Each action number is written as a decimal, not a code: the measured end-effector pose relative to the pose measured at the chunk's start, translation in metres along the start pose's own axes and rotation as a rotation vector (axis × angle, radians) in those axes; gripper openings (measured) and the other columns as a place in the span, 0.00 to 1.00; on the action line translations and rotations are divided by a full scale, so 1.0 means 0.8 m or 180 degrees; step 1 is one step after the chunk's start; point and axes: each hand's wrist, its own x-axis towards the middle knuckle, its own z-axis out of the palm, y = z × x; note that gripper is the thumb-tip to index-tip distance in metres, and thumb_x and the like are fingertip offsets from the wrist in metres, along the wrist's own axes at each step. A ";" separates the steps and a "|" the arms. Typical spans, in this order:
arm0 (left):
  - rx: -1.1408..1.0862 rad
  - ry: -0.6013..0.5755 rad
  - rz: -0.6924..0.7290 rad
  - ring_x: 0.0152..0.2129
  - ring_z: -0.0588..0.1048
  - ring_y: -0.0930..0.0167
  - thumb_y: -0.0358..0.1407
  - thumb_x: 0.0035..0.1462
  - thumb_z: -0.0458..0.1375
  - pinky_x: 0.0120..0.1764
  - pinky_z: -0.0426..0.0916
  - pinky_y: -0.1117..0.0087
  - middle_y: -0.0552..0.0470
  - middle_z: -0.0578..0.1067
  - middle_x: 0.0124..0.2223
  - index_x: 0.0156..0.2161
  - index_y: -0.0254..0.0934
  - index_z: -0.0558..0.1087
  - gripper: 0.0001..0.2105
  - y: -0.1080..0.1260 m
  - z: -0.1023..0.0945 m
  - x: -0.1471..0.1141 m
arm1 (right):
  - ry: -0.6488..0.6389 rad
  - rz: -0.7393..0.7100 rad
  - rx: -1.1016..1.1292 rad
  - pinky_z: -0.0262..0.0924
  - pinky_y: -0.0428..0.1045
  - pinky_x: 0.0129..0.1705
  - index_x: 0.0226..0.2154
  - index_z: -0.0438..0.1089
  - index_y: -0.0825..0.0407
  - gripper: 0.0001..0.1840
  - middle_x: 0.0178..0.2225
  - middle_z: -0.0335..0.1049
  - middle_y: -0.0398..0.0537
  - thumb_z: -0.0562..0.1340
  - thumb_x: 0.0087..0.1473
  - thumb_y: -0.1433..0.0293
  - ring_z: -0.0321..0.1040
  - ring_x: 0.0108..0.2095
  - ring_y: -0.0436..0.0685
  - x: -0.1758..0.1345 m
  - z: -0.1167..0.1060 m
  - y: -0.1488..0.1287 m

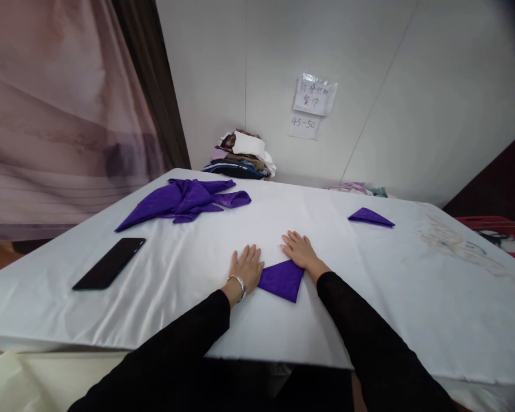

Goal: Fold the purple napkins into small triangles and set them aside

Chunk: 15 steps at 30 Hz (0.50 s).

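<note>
A folded purple napkin (282, 281) lies flat on the white tablecloth in front of me, between my two hands. My left hand (246, 268), with a silver bracelet at the wrist, rests palm down at the napkin's left end, covering that tip. At its upper right corner lies my right hand (299, 250), palm down with the fingers stretched out over the cloth. Both hands look flat, and neither grips anything. Another purple napkin (371, 217), folded into a narrow triangle, sits farther back on the right. Loose purple napkins (186, 199) lie crumpled in a heap at the back left.
A black phone-like slab (109, 264) lies on the left of the white-covered table (403, 320). Folded clothes (242, 154) are stacked by the back wall, which bears handwritten paper signs (315, 96). A red basket (504, 232) stands beyond the right edge; a curtain (64, 114) hangs at left.
</note>
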 end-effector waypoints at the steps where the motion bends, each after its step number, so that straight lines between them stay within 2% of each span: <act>1: -0.0004 -0.0041 -0.0005 0.63 0.43 0.63 0.41 0.62 0.36 0.59 0.40 0.48 0.50 0.47 0.66 0.63 0.35 0.50 0.26 -0.001 -0.001 0.001 | 0.0003 -0.0003 0.0007 0.27 0.59 0.61 0.62 0.46 0.46 0.34 0.66 0.35 0.45 0.36 0.59 0.50 0.29 0.64 0.58 0.000 0.000 0.001; 5: 0.0025 -0.0111 -0.0053 0.62 0.45 0.62 0.38 0.61 0.39 0.59 0.42 0.47 0.47 0.47 0.66 0.63 0.34 0.49 0.26 0.009 -0.010 0.005 | 0.0074 -0.0044 0.0057 0.27 0.59 0.61 0.62 0.46 0.46 0.34 0.66 0.35 0.46 0.36 0.59 0.49 0.29 0.64 0.58 0.000 0.001 0.001; 9: 0.0016 0.0172 0.0302 0.62 0.45 0.61 0.36 0.61 0.40 0.59 0.40 0.45 0.48 0.49 0.66 0.63 0.37 0.50 0.25 0.046 -0.017 0.015 | 0.0091 -0.0032 0.0050 0.28 0.59 0.61 0.62 0.46 0.46 0.33 0.66 0.36 0.46 0.37 0.60 0.51 0.30 0.64 0.58 0.000 0.003 0.002; 12: -0.0132 0.0341 0.0539 0.62 0.46 0.60 0.37 0.62 0.40 0.59 0.38 0.46 0.48 0.50 0.65 0.62 0.37 0.52 0.24 0.072 -0.011 0.025 | 0.0107 -0.0059 0.0050 0.29 0.60 0.60 0.62 0.46 0.47 0.30 0.65 0.36 0.47 0.38 0.61 0.55 0.31 0.64 0.58 0.000 0.003 0.003; 15: -0.0187 0.0272 0.0468 0.61 0.47 0.59 0.40 0.63 0.39 0.59 0.39 0.46 0.46 0.51 0.65 0.62 0.36 0.53 0.24 0.076 0.004 0.033 | 0.0122 -0.0065 0.0063 0.29 0.60 0.60 0.62 0.47 0.47 0.30 0.65 0.37 0.46 0.38 0.61 0.55 0.31 0.64 0.58 0.000 0.003 0.004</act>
